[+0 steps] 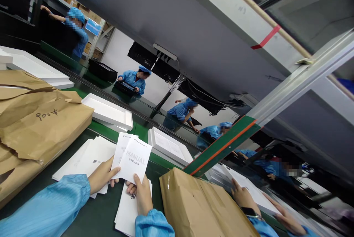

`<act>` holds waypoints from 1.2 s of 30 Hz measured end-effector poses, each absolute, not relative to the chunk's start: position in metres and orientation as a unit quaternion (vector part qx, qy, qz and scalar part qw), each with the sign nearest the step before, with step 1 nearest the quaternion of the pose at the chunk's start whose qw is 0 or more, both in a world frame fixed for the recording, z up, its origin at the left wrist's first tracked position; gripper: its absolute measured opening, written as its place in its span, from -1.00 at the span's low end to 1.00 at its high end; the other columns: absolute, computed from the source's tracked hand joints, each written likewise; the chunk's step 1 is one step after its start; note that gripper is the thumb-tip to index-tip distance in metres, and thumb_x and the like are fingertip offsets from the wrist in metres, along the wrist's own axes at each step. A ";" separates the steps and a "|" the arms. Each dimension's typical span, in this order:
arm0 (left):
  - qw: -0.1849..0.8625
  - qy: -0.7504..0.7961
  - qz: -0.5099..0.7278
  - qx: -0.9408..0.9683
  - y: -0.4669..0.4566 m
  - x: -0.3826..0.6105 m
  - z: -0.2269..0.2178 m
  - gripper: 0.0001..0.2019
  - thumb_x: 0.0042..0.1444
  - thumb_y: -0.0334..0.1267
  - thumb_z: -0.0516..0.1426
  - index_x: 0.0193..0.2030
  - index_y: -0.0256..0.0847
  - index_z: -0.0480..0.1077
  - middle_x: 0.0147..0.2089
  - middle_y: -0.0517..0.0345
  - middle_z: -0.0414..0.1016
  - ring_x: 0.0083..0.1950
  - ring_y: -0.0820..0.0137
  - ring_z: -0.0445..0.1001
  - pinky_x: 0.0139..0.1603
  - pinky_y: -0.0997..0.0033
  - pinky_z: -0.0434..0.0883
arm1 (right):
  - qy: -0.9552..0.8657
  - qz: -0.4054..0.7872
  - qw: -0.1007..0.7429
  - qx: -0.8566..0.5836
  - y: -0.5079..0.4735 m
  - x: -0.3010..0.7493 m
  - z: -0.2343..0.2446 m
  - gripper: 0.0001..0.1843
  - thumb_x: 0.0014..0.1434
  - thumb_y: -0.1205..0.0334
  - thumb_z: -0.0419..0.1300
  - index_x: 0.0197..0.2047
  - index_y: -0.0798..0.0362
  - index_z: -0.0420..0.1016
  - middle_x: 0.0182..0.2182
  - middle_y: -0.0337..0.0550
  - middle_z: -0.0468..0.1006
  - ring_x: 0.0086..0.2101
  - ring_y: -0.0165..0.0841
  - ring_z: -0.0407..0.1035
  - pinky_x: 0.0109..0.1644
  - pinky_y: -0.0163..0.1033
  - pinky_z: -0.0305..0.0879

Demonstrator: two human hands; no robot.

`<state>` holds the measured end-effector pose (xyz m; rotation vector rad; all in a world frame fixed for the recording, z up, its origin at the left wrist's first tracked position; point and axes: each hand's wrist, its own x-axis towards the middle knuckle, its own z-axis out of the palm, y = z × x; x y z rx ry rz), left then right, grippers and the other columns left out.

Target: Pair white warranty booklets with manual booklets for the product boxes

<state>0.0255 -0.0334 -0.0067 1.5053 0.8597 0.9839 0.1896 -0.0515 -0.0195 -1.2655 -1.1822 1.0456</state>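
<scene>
My left hand (pixel 102 174) is closed on a white leaflet (pixel 123 146), whose grey heading is partly covered. Overlapping its right side is a white booklet (pixel 136 157) printed "MANUAL", gripped at its lower edge by my right hand (pixel 142 194). Both printed pieces are upright and face me. Behind my left hand lies a fanned stack of white paper sleeves (pixel 94 154) with a small dark logo. Another pile of white sleeves (pixel 125 211) lies under my right hand, partly hidden by it.
Brown paper parcels stand left (pixel 44 119) and right (pixel 193 207) on the dark green bench. White box trays (pixel 110 111) sit on the conveyor beyond. A green-and-orange post (pixel 224 146) slants across. At right, a co-worker's hands (pixel 245 196) hold a white box (pixel 254 189).
</scene>
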 end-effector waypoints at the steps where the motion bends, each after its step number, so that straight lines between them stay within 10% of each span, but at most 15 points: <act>1: 0.544 0.360 0.413 0.635 -0.034 0.025 -0.005 -0.56 -0.03 -0.06 -0.12 -0.05 -0.29 0.07 -0.58 0.23 0.33 -0.65 0.48 0.29 -0.57 0.50 0.24 | -0.497 0.438 0.529 -0.531 -0.051 0.190 -0.020 -0.62 -0.08 -0.02 0.05 -0.34 0.13 0.19 -0.70 -0.27 0.37 -0.75 -0.50 0.22 -0.73 -0.44 0.07; 36: 0.531 0.368 0.411 0.643 -0.038 0.024 0.002 -0.62 -0.02 -0.12 -0.11 -0.08 -0.29 0.07 -0.58 0.25 0.34 -0.64 0.46 0.32 -0.54 0.47 0.28 | -0.504 0.441 0.518 -0.532 -0.049 0.193 -0.024 -0.60 -0.04 -0.03 0.01 -0.28 0.14 0.14 -0.68 -0.24 0.39 -0.73 -0.49 0.25 -0.71 -0.44 0.08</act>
